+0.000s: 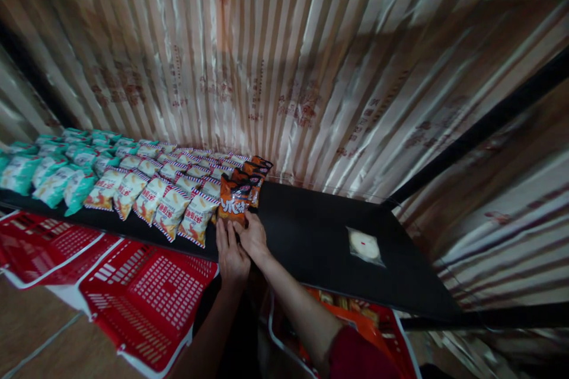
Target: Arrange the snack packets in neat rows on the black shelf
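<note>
An orange and dark snack bag (236, 198) stands at the front of a short row of matching orange bags (254, 167) on the black shelf. My left hand (232, 256) rests its straight fingers against the lower front of that bag. Beside it, my right hand (253, 235) grips the bag's lower right part with bent fingers, some of them hidden. Just left of my hands, white snack bags with striped edges (195, 216) stand in rows.
Teal snack bags (57, 183) fill the shelf's left end. A flat clear packet with a round white item (365, 246) lies on the black shelf (306, 231). Red baskets (151, 296) sit below; another basket holds orange packages (351, 314). Striped curtain (267, 59) hangs behind.
</note>
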Available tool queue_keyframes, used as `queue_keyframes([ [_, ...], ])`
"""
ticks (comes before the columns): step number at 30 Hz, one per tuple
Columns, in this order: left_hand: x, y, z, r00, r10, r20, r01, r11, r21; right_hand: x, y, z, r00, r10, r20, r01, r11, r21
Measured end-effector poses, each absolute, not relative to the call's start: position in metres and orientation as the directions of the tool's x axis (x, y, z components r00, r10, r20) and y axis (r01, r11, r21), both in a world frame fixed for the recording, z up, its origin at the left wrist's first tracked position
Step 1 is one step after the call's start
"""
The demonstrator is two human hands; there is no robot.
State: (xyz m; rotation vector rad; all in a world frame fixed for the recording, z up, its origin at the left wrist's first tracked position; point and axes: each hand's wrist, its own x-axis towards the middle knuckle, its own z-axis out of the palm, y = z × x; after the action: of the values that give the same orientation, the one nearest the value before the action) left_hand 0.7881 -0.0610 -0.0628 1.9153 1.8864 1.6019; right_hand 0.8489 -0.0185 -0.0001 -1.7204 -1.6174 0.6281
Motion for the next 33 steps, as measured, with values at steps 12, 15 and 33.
queue_keyframes([
  [12,0.793,-0.054,-0.058,-0.24,0.773,0.587,0.716,-0.268,0.645,0.858,-0.014,-0.018,0.159,0.979,0.127,0.546,0.02,-0.838],
  [15,0.793,-0.054,-0.058,-0.241,0.779,0.578,0.705,-0.269,0.656,0.857,-0.015,-0.021,0.159,0.976,0.15,0.524,0.046,-0.851],
  [33,0.79,-0.057,-0.052,-0.199,0.805,0.559,0.725,-0.263,0.637,0.862,-0.018,-0.032,0.205,0.969,0.141,0.502,0.02,-0.864],
])
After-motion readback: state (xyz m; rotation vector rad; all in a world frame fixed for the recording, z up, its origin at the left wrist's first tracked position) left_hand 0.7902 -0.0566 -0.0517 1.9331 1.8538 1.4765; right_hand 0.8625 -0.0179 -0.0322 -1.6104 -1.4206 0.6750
